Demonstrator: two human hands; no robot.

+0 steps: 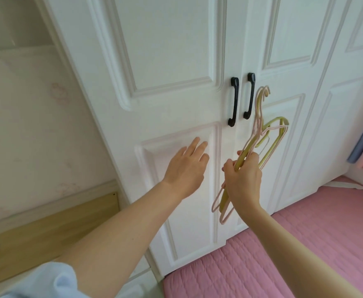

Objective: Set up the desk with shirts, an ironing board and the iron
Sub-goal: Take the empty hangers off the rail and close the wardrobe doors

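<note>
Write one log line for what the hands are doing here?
left hand: open, at wardrobe door | right hand: grips hangers | doors: closed

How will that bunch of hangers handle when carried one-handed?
The hangers look thin and open-framed, so probably light and fairly stiff. The right hand grips several together at one spot; they fan apart, so they may swing or snag. Hooks point up near the door handles.

The scene is viewed from head height, angled forward and downward. White wardrobe doors (176, 82) are faced at close range.
</note>
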